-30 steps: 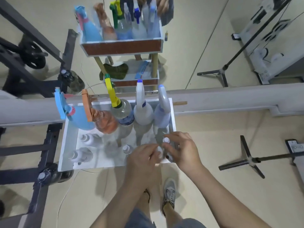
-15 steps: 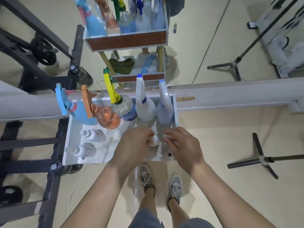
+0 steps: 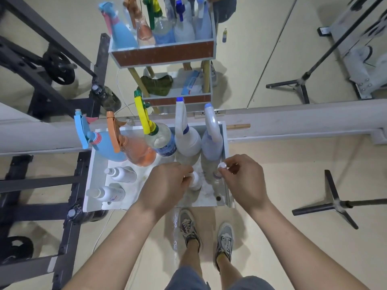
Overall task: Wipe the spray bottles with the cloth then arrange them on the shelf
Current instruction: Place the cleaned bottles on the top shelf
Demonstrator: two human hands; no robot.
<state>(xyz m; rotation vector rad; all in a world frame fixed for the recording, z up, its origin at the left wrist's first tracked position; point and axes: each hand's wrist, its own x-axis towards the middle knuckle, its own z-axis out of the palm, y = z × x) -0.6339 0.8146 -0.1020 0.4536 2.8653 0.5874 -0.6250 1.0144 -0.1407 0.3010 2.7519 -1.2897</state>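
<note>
On the top tier of the white shelf, set against a mirror: back row of five tall trigger bottles, upright and shoulder to shoulder, left to right the blue spray bottle, orange spray bottle, yellow-trigger bottle, white spray bottle and lavender spray bottle. Front left, well apart from the hands, stand two small white pump bottles. Green cloth shows only in the reflection, on the lower tier; neither hand has it. Left hand: fingers curled round a small white bottle at front centre. Right hand: thumb and fingertips pinch a small white cap, nothing else held. A small clear bottle stands just beneath that cap, by the right wall of the tier; whether the cap is its own I cannot tell. Key relation: the gripped bottle is upright, long axis vertical, lying between the two hands, with the cap just to its right and higher. Judgement: the right hand is nearer to seat the cap, while the left steadies.
</note>
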